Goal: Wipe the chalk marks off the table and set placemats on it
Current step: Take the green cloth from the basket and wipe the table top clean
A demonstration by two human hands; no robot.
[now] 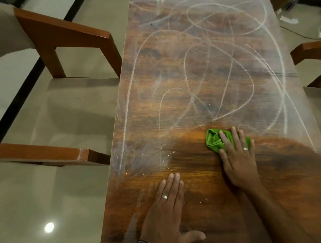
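Note:
A long brown wooden table (204, 174) runs away from me, covered with looping white chalk marks (232, 68) over its middle and far part. The near strip shows bare wood with faint smears at the left. My right hand (238, 154) presses flat with straight fingers on a crumpled green cloth (214, 140) at the edge of the chalked area. My left hand (169, 209) lies flat on the table near me, fingers straight, a ring on one finger. No placemats are in view.
A wooden chair with beige seat (68, 99) stands along the table's left side, another chair (311, 54) at the right. A shiny tiled floor (40, 209) lies at left. White cables (320, 31) lie on the floor at far right.

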